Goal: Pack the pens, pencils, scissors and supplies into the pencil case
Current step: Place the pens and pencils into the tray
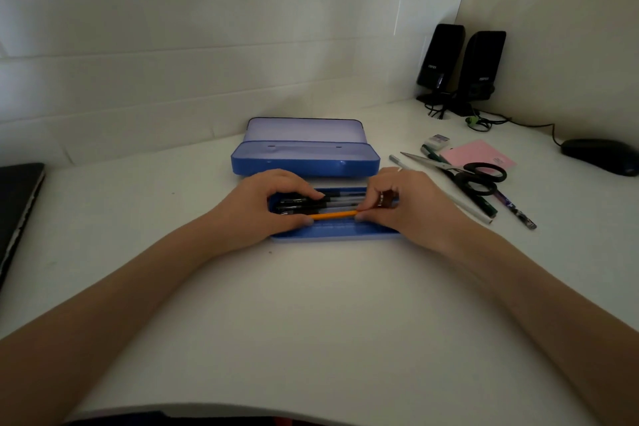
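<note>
The white worktop point(311, 315) lies bare and wide in front of the shallow blue plastic tray point(332, 233), so approach from the near side is free. Both hands, left hand point(256, 207) and right hand point(408, 204), cover the tray's ends, leaving only its middle strip exposed. Just behind stands the open blue metal pencil case point(304, 159), its raised lid blocking the far side. To the right, black-handled scissors point(460, 173), loose pens and a pink notepad point(477, 156) crowd the surface. A dark laptop point(17, 204) borders the far left.
</note>
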A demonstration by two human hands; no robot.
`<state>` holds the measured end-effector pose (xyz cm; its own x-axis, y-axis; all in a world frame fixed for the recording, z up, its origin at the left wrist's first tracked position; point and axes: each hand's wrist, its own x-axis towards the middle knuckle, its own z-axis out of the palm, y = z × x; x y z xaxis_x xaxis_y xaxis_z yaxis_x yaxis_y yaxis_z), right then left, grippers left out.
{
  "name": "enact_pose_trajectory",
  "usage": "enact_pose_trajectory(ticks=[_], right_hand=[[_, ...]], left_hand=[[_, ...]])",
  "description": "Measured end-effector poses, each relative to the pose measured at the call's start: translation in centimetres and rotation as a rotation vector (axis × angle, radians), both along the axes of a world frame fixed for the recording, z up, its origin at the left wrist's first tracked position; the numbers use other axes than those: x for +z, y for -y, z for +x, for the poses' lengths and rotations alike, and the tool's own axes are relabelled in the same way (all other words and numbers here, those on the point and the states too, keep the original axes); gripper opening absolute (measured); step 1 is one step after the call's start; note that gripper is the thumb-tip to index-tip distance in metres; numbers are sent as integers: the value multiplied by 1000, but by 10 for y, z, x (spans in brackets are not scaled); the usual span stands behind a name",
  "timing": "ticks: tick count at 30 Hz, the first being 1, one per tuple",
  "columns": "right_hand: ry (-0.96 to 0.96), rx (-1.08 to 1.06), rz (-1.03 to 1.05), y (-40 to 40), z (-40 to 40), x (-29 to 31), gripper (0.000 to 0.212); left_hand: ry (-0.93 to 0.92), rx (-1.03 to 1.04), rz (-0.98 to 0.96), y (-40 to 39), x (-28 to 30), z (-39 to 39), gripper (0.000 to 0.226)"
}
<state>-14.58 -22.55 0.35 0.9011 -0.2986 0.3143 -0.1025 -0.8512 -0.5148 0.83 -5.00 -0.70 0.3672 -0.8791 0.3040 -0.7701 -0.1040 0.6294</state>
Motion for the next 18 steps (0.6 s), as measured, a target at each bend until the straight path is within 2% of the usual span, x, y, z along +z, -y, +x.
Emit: enact_pose_trajectory(ticks=[4,8,12,18], right_hand=[[-7,-47,37,7,-4,6,7],[92,-410,-70,39,-14,13,7],[-141,-671,-207,60,-24,4,15],[-140,-751,-259,55,-18,1,19]], left_hand=[[5,8,62,2,-1,1,32],[31,12,59,2,-2,1,31],[56,32,51,3,-3,2,31],[56,41,54,3,-2,1,32]])
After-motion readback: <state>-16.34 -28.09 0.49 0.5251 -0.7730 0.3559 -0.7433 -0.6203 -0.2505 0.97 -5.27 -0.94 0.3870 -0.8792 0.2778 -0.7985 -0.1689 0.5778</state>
